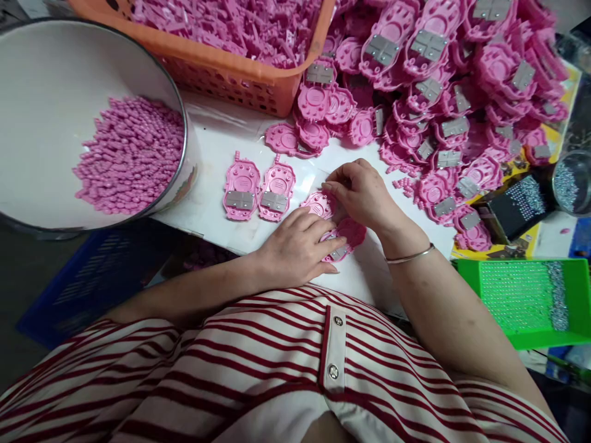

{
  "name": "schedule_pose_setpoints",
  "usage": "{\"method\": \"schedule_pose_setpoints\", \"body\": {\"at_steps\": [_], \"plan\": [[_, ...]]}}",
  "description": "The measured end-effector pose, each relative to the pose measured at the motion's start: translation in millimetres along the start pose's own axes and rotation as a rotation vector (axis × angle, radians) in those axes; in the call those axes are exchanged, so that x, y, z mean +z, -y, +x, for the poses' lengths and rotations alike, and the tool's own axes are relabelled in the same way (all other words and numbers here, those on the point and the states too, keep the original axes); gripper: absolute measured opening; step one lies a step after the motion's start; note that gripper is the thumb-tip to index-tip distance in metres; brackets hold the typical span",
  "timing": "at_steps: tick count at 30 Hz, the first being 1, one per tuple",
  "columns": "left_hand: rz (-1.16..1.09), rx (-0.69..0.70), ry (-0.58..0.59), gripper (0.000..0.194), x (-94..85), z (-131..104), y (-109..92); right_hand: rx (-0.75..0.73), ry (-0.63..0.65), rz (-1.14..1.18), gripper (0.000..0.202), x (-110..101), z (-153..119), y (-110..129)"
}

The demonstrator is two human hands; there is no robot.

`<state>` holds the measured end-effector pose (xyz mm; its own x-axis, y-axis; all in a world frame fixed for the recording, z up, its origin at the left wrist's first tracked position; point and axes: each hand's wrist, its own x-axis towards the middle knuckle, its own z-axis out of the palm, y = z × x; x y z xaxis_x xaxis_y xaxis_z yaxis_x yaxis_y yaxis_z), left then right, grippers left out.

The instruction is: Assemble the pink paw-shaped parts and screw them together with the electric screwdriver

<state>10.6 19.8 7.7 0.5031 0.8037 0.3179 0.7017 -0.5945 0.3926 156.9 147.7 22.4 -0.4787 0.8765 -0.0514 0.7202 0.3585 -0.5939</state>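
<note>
My left hand (293, 249) lies with fingers spread over pink plastic toy shells. One pink shell (319, 203) shows above its fingers. A second pink shell (353, 232) with a metal plate is partly beneath its fingertips. My right hand (362, 192) is closed in a pinch at the upper right edge of the first shell; whatever its fingertips hold is too small or hidden to make out. To the left, two pink shells lie side by side, the outer shell (242, 189) and the inner shell (277, 192), each with a grey metal plate and a beaded piece at the top.
A large white bucket (41, 111) holds pink beaded pieces (133, 157). Behind stands an orange basket (231, 80) of pink parts. Stacked pink shells (434, 92) fill the back right. On the right are a black box (505, 212) and a green tray (512, 335), both holding small screws.
</note>
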Motion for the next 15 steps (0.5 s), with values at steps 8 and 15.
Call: {"method": "schedule_pose_setpoints", "body": {"at_steps": [8,15], "plan": [[-0.011,-0.011,0.020,0.044,0.2,-0.1,0.0,-0.010,-0.097,0.122,0.018,3.5,-6.9,-4.2],[0.002,-0.015,0.021,0.044,-0.3,1.1,-0.6,0.096,-0.078,0.036,0.016,3.4,3.5,3.0]]}}
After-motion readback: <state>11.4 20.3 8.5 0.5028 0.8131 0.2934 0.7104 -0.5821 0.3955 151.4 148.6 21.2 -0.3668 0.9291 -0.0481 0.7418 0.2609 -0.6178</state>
